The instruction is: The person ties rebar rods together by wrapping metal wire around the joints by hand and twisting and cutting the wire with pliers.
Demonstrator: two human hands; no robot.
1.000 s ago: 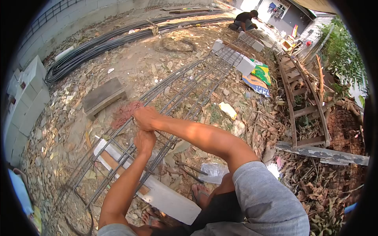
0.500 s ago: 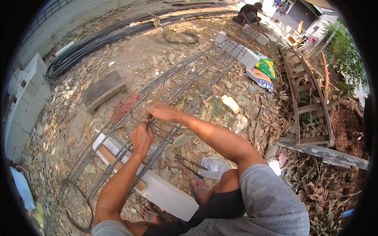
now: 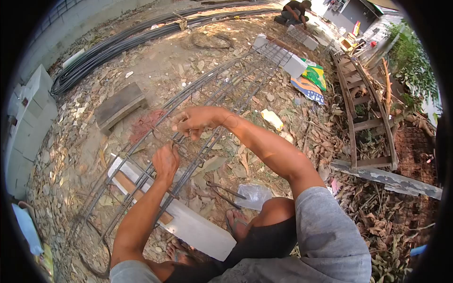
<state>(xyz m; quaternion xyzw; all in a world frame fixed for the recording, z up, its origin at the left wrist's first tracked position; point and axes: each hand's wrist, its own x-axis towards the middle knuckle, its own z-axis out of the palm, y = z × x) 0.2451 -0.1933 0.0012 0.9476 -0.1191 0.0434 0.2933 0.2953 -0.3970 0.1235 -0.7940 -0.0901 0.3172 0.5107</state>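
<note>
A long cage of steel reinforcing bars (image 3: 222, 96) runs diagonally away from me, its near end propped on a pale concrete block (image 3: 200, 232) with a brown strip on it. My left hand (image 3: 165, 160) is closed at the bars in the cage's near half; what its fingers grip is hidden. Just above and to the right, my right hand (image 3: 200, 120) hovers over the cage with loosely bent fingers apart, and nothing shows in it. Pincers (image 3: 224, 193) with long dark handles lie on the ground by my foot, beside a clear plastic bag (image 3: 255, 195).
Reddish netting (image 3: 145, 126) and a grey block (image 3: 121, 107) lie left of the cage. Another block (image 3: 297, 66) supports its far end, near printed sacks (image 3: 309, 87). A wooden ladder (image 3: 363, 108) lies right. Long bars (image 3: 127, 41) stretch behind; a person (image 3: 295, 13) crouches far off.
My right hand has lifted away from my left hand, up and to the right, its fingers loosening. My left hand stays at the cage, slightly lower left. The view has shifted a little.
</note>
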